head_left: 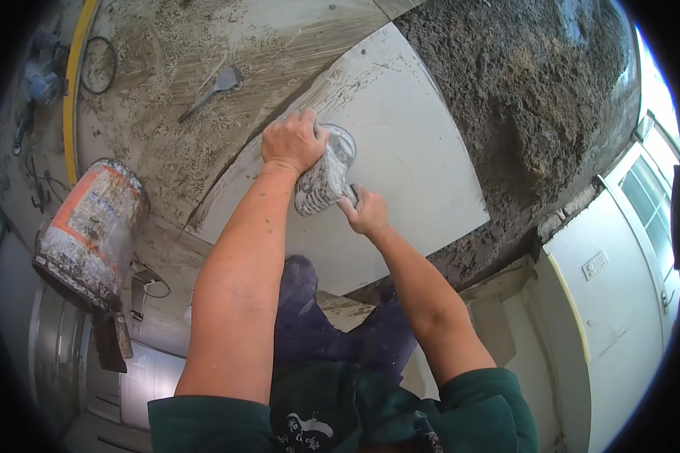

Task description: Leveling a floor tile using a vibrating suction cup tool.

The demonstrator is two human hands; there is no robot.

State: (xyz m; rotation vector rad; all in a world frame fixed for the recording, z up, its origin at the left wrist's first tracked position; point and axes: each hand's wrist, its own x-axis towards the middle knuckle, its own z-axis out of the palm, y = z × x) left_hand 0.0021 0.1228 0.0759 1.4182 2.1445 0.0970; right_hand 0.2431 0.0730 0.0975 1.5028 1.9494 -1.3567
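Note:
Over a large pale floor tile [400, 143], both hands are on a grey thing [321, 185] thickly smeared with mortar. Its exact kind cannot be made out. A round, pale-rimmed part [341, 143] shows at its upper end; whether the two are one piece is unclear. My left hand [293, 142] is closed, gripping the upper left of the grey thing. At its lower right side, my right hand [366, 210] pinches the edge, near a small dark part. Wet smears lie along the tile's upper left edge.
Rough mortar [521, 98] covers the ground at right, beside a pale wall with a socket [595, 265]. A flat scraper [221, 81] lies on the dirty floor. At left are a mortar-caked bucket [98, 226], a yellow straight bar [74, 90] and a blue tool [45, 83].

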